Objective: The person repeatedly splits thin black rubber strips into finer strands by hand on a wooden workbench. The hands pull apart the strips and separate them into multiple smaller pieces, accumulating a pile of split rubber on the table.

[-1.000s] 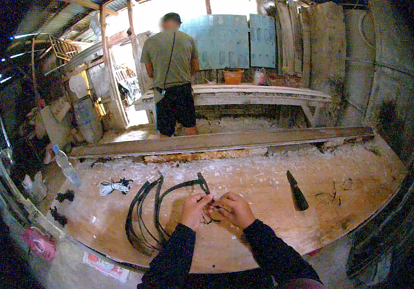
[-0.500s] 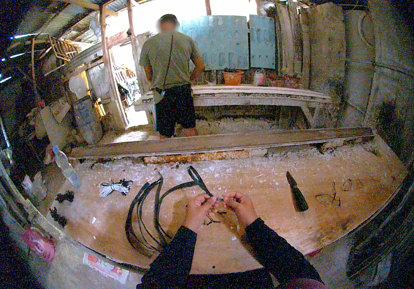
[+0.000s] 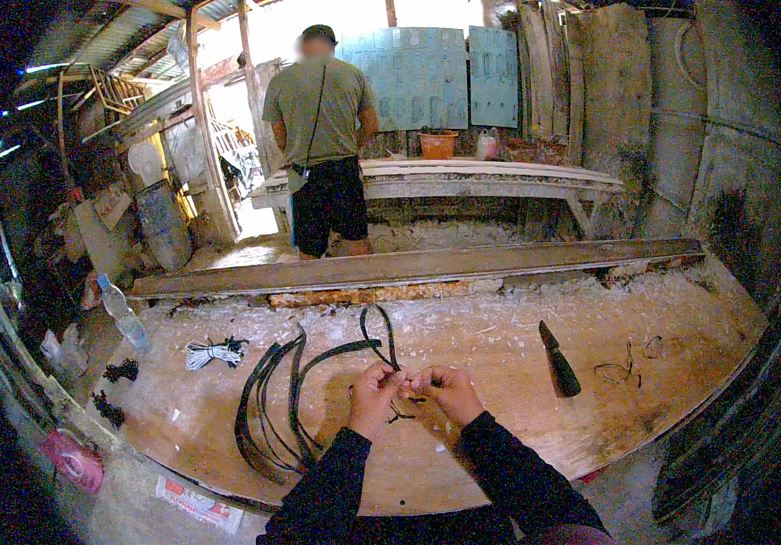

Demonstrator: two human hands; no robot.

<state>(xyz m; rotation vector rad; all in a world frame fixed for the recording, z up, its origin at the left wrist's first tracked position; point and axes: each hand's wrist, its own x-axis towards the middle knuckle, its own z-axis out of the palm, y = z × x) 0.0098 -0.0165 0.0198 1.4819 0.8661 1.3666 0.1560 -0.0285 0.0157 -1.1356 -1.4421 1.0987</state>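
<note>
Over the middle of the wooden table, my left hand [image 3: 373, 398] is closed in a pinch on a black strap [image 3: 392, 341], whose narrow loop rises beyond the fingers. My right hand [image 3: 449, 392] is closed too, its fingertips meeting the left ones; what they pinch is too small and hidden to make out. A thin dark cord [image 3: 397, 417] shows just below the fingers. Left of my hands, several long black straps [image 3: 268, 400] lie curved on the wood. To the right rests a knife [image 3: 559, 363] with a dark handle, its tip pointing away from me.
A white cord bundle [image 3: 213, 354], black cord bundles [image 3: 120, 371] and a plastic bottle [image 3: 123, 313] lie left on the table [image 3: 517, 454]. Thin dark cord loops [image 3: 622, 371] lie right. A long board [image 3: 463, 268] edges the far side. Beyond, a person [image 3: 322, 118] stands at a bench [image 3: 499, 182].
My hands have come closer together, fingertips now touching. The strap's loop has shifted and opened wider, standing more upright. The person beyond has barely moved.
</note>
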